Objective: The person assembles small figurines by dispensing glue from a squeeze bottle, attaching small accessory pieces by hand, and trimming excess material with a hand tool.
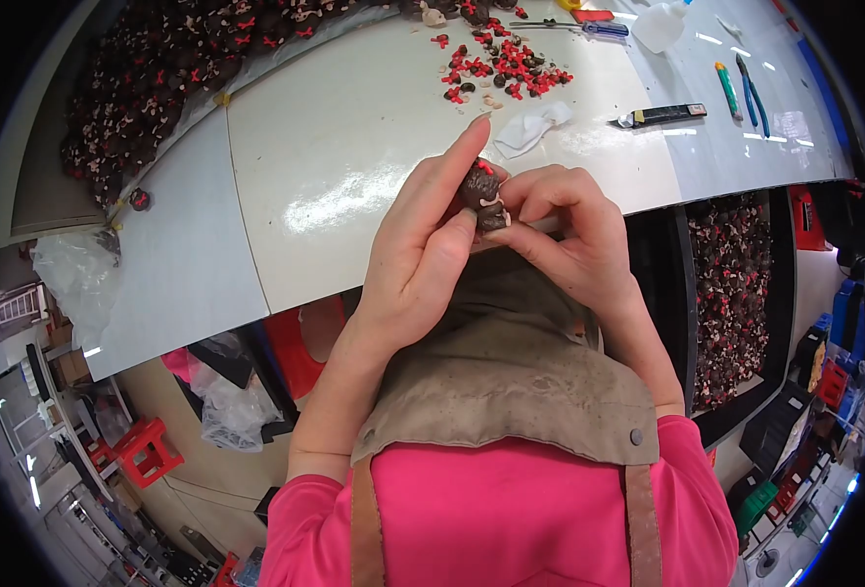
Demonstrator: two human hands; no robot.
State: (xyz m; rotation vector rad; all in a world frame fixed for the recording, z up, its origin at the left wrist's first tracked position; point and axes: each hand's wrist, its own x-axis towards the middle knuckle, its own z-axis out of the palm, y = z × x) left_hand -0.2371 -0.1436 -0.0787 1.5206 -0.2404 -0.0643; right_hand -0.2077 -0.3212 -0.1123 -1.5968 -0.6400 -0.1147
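A small dark brown figure (481, 191) with a red piece on top and pale pink parts is held between my two hands, just over the table's front edge. My left hand (418, 245) grips it from the left, with the thumb against its lower part and the fingers stretched upward behind it. On the right, my right hand (569, 225) pinches at its lower side with bent fingers. Beyond the hands lie a crumpled white cloth (532, 128) and a scattered pile of small red and dark pieces (506, 67).
A large heap of dark figures (173, 73) covers the back left of the table (325, 157). At the right lie a cutter knife (660, 115), a green-handled tool (728, 90), pliers (751, 95) and a white bottle (660, 26). A filled tray (731, 293) stands below right.
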